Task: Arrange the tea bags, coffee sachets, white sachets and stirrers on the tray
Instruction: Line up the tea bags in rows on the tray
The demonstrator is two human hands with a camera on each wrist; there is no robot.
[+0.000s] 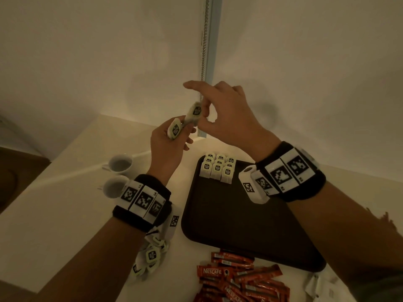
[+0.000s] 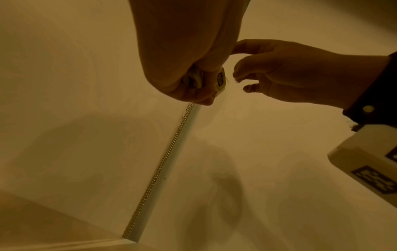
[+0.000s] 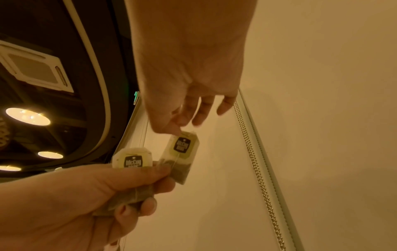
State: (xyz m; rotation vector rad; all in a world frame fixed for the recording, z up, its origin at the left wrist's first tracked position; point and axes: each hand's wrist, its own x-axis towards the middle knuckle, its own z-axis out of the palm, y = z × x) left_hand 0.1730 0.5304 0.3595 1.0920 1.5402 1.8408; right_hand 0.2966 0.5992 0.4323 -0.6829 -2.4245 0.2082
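The coffee sachets (image 1: 237, 280) run off the head view's bottom edge, and the white sachets (image 1: 320, 286) sit cut off at the lower right, half behind the right forearm. The left wrist covers part of the loose tea bags (image 1: 150, 258). Print on the tea bags on the tray (image 1: 218, 168) is too small to read.

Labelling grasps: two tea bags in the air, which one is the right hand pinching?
The upper tea bag, pinched at its top by the right hand. The lower one sits in the left hand.
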